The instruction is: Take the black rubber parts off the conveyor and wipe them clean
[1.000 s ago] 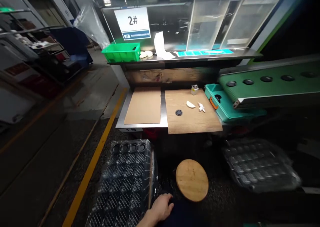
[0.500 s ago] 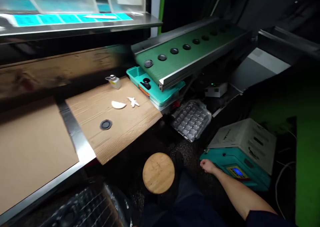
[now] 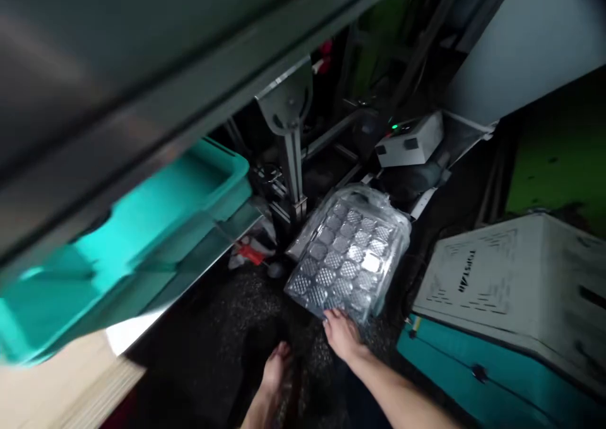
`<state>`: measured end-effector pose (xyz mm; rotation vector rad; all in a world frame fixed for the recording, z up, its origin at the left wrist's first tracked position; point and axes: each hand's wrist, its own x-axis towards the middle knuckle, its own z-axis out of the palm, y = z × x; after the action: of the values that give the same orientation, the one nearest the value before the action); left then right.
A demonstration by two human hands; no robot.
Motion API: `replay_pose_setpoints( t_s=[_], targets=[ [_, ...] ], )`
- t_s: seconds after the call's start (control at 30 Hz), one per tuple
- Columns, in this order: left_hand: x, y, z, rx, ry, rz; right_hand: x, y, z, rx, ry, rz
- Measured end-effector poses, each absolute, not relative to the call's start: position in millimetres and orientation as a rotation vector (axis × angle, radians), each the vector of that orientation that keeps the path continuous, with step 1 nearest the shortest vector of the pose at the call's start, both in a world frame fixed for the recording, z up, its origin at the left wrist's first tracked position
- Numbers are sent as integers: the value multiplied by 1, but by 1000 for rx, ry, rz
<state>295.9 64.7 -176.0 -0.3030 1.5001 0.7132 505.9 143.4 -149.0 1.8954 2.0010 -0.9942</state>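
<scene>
Fingers [image 3: 334,320] of the right hand [image 3: 345,342] touch the near edge of a film-wrapped plastic blister tray [image 3: 348,258], grip unclear; the left hand [image 3: 275,378] nearby shows nothing held.

left hand [image 3: 276,372]: low, reaching forward, fingertips upward | right hand [image 3: 343,335]: open, fingers spread | right forearm [image 3: 392,391]: angled from lower right

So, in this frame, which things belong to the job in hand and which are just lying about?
In use: right hand, at the edge of the plastic-wrapped clear blister trays; left hand, lower down, beside them.
Just lying about: teal plastic bin; white-topped teal machine; small white box with a green light.
</scene>
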Motion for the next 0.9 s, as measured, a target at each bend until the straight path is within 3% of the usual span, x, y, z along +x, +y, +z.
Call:
replay_pose_setpoints(
  t_s=[0.1,0.2,0.33,0.53,0.9],
  targets=[
    [355,140,-239,-386,1372,817,484,160,-190,1869,2014,-935],
    [387,166,-266,-462,1163,982,478,166,-208,1835,1998,-870],
    [399,170,-260,-637,930,1198,488,172,-197,1845,2112,-934],
    [416,162,-229,-574,790,1254,505,184,-170,1940,2169,-1008],
    [406,168,-235,-551,951,1425,507,192,-126,2024,2363,-1052]
  ],
)
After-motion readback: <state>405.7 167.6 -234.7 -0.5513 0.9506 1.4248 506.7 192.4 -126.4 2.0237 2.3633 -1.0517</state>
